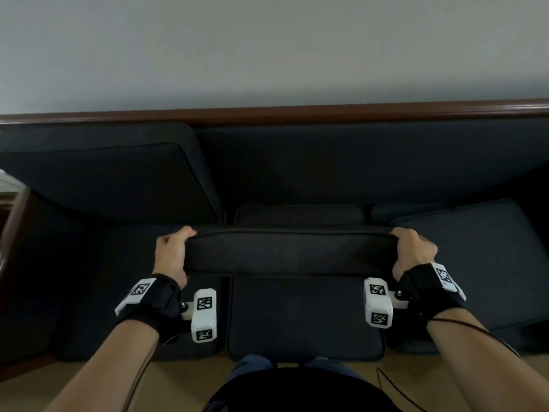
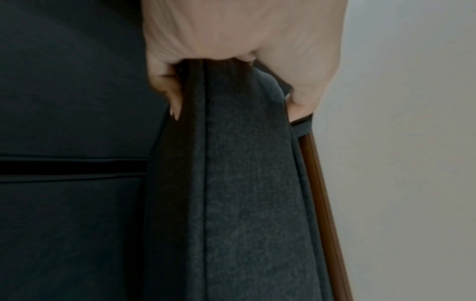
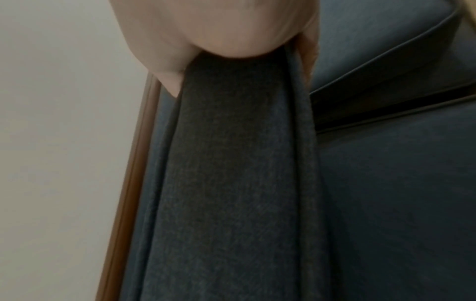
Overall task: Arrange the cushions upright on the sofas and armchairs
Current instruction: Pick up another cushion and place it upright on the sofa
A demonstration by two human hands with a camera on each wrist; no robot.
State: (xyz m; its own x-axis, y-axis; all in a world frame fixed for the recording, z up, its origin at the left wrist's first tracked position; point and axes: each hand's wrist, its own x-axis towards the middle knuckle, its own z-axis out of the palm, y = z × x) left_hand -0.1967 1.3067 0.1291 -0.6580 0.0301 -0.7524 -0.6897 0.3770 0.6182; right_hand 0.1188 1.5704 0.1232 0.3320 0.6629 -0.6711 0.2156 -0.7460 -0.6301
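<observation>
A dark grey cushion stands on edge over the middle seat of a dark sofa, its top edge facing me. My left hand grips its left end, thumb and fingers curled round the piped edge. My right hand grips its right end the same way. In the left wrist view the cushion runs away from my left hand. The right wrist view shows the cushion clamped under my right hand. Another cushion leans upright against the left backrest.
A third cushion lies flat on the right seat. A small dark pad sits behind the held cushion. A brown wooden rail tops the backrest against a pale wall. A wooden armrest is at the left.
</observation>
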